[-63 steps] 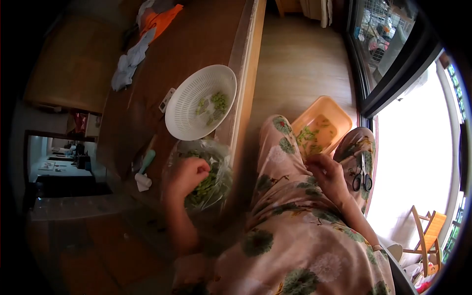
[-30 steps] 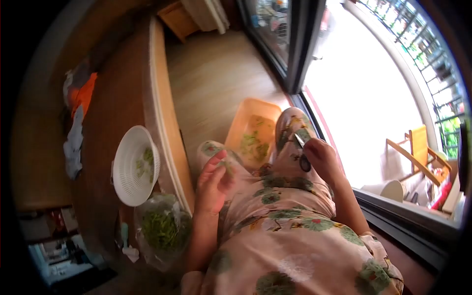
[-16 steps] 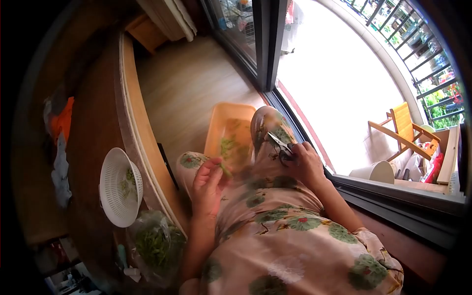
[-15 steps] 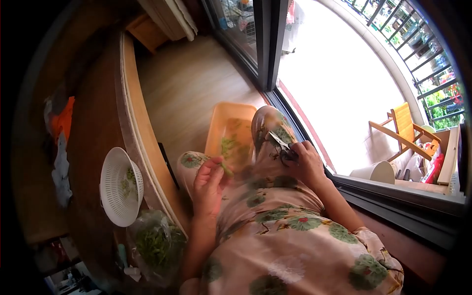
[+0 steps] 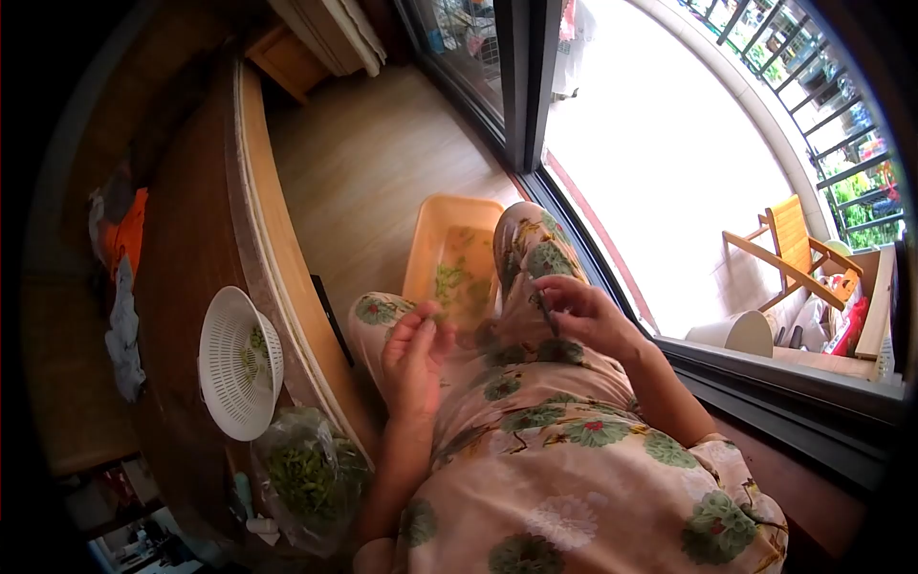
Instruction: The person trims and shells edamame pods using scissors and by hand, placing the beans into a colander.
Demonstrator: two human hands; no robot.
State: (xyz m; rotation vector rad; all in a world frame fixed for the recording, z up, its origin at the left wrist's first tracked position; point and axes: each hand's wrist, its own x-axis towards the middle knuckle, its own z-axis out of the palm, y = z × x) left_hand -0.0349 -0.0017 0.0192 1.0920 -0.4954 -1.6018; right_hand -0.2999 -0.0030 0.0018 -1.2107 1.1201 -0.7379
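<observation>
My left hand (image 5: pixel 413 364) is closed, with thumb and fingers pinching a small green pod (image 5: pixel 437 315) that is mostly hidden by the fingertips. Over my right knee, my right hand (image 5: pixel 591 318) grips a pair of scissors (image 5: pixel 546 308); the dark handles show, while the blades are hard to make out. Between my legs on the floor is an orange plastic tub (image 5: pixel 422 239) with several green bits (image 5: pixel 448 279) in it. To the left, a white colander (image 5: pixel 228 368) on the table holds a few green pieces (image 5: pixel 256 349). Beside it lies a clear plastic bag full of green pods (image 5: pixel 304 478).
The wooden table (image 5: pixel 182 258) runs along my left, with an orange bag (image 5: pixel 130 234) and a peeler-like tool (image 5: pixel 245 497) on it. On my right is a sliding door frame (image 5: pixel 529 96); a folding wooden chair (image 5: pixel 790 239) stands beyond it.
My right hand has turned the scissors, so the bright blades no longer show clearly. The green pod now shows less between my left fingers. The view has shifted slightly.
</observation>
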